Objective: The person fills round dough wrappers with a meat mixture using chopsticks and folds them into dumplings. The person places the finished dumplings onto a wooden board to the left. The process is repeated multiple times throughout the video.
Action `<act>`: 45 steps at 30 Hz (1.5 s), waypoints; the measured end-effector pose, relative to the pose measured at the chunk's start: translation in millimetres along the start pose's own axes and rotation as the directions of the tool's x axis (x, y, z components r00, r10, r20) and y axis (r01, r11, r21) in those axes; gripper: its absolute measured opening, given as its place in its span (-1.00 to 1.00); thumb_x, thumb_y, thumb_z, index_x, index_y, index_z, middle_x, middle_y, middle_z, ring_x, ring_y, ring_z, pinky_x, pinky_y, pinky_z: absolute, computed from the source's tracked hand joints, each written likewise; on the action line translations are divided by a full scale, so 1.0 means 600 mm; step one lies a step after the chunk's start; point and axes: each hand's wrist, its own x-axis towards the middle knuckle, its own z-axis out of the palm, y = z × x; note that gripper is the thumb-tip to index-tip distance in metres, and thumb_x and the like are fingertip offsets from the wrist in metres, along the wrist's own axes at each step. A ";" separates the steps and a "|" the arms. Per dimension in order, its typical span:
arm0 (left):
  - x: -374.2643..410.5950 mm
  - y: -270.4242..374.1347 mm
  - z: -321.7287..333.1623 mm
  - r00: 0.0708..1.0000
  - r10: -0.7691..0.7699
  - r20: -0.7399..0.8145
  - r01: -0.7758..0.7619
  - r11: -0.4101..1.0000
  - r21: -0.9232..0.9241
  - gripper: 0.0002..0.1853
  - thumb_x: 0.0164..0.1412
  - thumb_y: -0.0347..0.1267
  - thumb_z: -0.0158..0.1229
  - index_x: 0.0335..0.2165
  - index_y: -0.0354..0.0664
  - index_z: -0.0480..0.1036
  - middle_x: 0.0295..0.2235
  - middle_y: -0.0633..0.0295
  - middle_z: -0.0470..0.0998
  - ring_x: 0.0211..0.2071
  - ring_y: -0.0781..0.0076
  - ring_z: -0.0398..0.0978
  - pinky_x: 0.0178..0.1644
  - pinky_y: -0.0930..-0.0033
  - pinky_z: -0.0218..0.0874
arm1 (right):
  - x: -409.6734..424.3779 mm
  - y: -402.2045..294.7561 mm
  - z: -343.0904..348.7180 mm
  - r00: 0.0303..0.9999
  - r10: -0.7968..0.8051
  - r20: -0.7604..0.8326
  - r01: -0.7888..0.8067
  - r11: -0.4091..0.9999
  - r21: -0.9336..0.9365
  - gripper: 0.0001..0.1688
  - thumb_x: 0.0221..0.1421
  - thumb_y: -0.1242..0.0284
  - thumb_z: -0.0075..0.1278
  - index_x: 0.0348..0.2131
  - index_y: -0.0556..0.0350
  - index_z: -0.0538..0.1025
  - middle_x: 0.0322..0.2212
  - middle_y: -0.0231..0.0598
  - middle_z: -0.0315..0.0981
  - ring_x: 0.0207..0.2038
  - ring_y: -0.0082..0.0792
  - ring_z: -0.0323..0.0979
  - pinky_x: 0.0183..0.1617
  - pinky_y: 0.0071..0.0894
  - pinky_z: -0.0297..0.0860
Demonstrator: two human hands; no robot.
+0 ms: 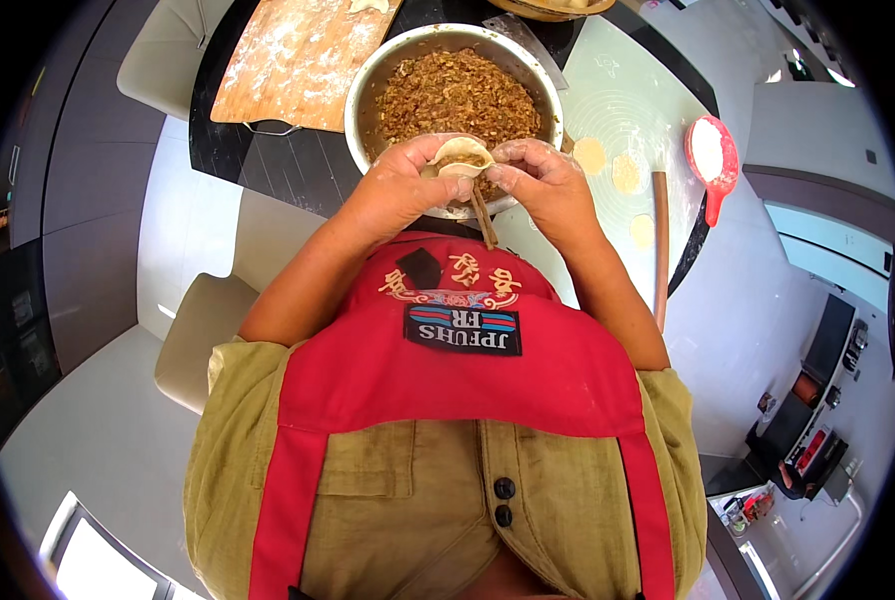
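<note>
Between my two hands, over the near rim of a metal bowl (357, 97), is a half-folded dumpling (460, 159) with brown filling showing in its open middle. My left hand (410, 176) cradles the wrapper from the left, thumb on its near edge. The fingertips of my right hand (541, 176) pinch the dumpling's right corner. Chopped brown filling (459, 94) lies in the bowl. A pair of wooden sticks (483, 217), perhaps chopsticks, leans out over the near rim below the dumpling.
Right of the bowl, round dough wrappers (589, 156) and a rolling pin (660, 247) lie on a pale mat (620, 97). A red scoop of flour (710, 154) is at the table's right edge. Left stands a floured wooden board (290, 67); behind the bowl, a metal blade (530, 45) and a basket (552, 9).
</note>
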 end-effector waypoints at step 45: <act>0.008 -0.018 -0.006 0.994 0.112 -0.010 -0.103 0.937 0.333 -0.43 0.06 -0.58 0.15 0.08 -0.30 0.28 -0.13 0.27 0.47 -0.17 0.61 0.43 -0.11 0.53 0.32 | 0.009 -0.020 0.001 0.903 -0.426 0.058 0.410 0.812 -0.416 -0.83 -0.15 0.49 0.17 -0.45 0.19 0.54 -0.42 -0.17 0.52 -0.33 -0.22 0.49 -0.23 -0.35 0.40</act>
